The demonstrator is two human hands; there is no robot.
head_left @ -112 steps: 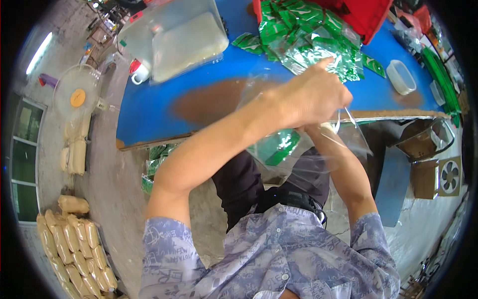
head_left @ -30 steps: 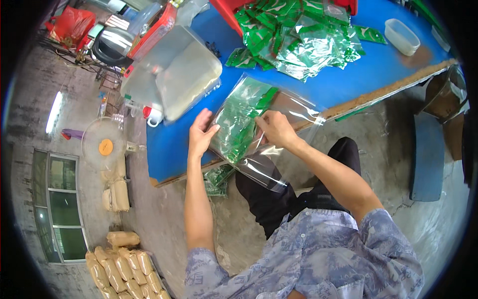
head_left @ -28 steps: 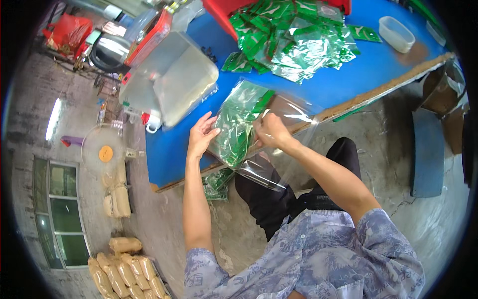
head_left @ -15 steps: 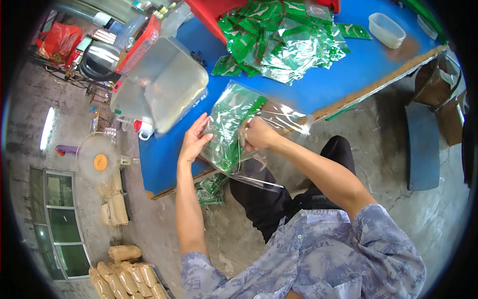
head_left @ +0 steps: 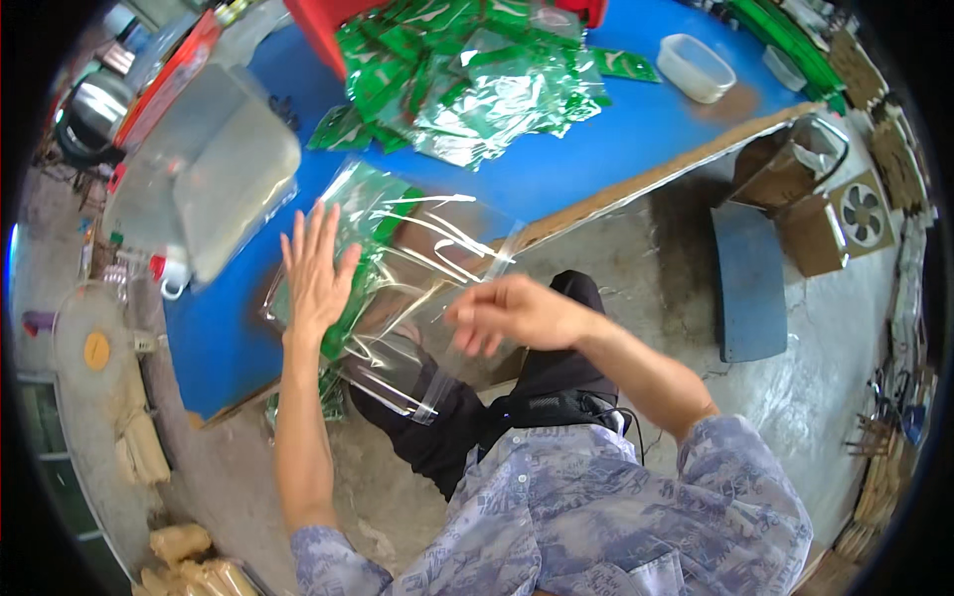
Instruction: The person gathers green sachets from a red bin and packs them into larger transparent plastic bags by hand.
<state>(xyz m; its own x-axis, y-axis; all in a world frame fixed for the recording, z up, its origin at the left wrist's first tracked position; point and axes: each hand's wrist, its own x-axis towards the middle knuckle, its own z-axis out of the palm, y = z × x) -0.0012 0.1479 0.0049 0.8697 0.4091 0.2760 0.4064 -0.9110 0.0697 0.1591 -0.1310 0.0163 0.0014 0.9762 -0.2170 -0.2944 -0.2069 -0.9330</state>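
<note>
We have the left hand (head_left: 316, 273) flat and spread, all fingers splayed, pressing down on a clear plastic bag (head_left: 397, 288) that holds green packets — no grip there, just an open palm pinning it against the blue table (head_left: 586, 149). The bag hangs partly over the table's near edge, its open mouth drooping down toward our lap, so that flat palm looks like the thing keeping it from sliding off. The right hand (head_left: 512, 313) hovers just beside the bag's lower right side, fingers loosely curled and holding nothing; whether its fingertips touch the film we cannot tell.

Up the table sits a heap of green foil packets (head_left: 462, 79) — near the bag but apart from it. To the left, a big translucent plastic tub (head_left: 214, 164) stands close to the left hand, so room is tight on that side. At the far right sits 1 small clear container (head_left: 696, 68), well apart. More green packets (head_left: 323, 392) show below the table edge. Open room lies to the right of the bag, along the bare blue top and wooden edge strip.
</note>
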